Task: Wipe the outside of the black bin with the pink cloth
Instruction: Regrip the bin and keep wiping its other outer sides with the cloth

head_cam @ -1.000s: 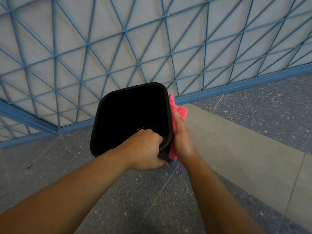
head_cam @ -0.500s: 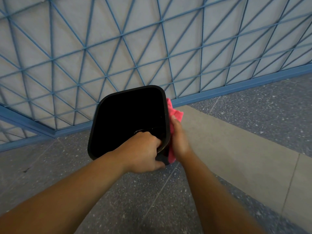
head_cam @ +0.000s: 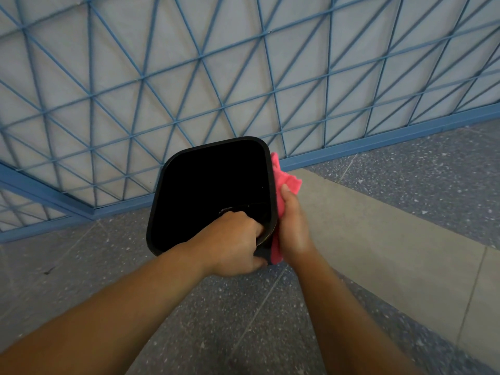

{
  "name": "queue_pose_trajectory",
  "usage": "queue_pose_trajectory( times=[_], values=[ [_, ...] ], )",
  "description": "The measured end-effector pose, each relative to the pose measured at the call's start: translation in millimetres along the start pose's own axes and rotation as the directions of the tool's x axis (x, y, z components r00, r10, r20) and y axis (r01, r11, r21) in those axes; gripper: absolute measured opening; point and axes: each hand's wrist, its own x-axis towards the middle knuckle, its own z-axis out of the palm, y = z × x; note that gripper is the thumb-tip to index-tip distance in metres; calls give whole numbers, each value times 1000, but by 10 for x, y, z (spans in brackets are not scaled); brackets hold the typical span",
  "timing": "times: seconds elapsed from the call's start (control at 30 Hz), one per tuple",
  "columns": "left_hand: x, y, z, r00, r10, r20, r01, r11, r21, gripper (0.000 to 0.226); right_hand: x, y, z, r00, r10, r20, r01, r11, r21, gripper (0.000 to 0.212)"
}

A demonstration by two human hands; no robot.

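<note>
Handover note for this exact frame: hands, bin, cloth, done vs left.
Left hand: grips the near rim of the black bin, fingers curled inside, thumb outside, steadying it.
Right hand: presses the pink cloth flat against the bin's right outer wall; thumb lies over the cloth.
Bin: open top faces the camera, in front of the blue lattice panel, above the speckled floor; whether it rests on the floor cannot be told.
Done: right side under the cloth; how much is clean cannot be told.
Left: the other outer sides, likely by turning the bin.
</note>
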Motion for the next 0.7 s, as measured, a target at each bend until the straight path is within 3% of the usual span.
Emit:
queue_pose_trajectory(
  times=[0.07,0.17,0.33,0.43,0.57,0.7],
  values=[
    [-4,-2,-3,1000,4,-4,-4,1000,9,32,-14,-59,13,1000,7,-8,-7,1000,-8,83],
    [4,-19,11,1000,-16,3,16,1000,18,31,86,-204,90,999,7,38,-8,1000,22,60],
    [1,-21,15,1000,-7,12,7,1000,13,33,74,-223,155,999,-40,21,40,999,15,52],
    [1,-18,-5,1000,-9,15,8,999,31,33,177,-307,151,997,42,63,-47,996,71,55],
    [4,-23,3,1000,-4,21,3,1000,30,32,184,-280,145,993,-55,101,48,996,69,54],
    [11,-25,-9,1000,-3,11,3,999,51,37,274,-343,153,992,34,121,-45,995,90,56]
  ],
)
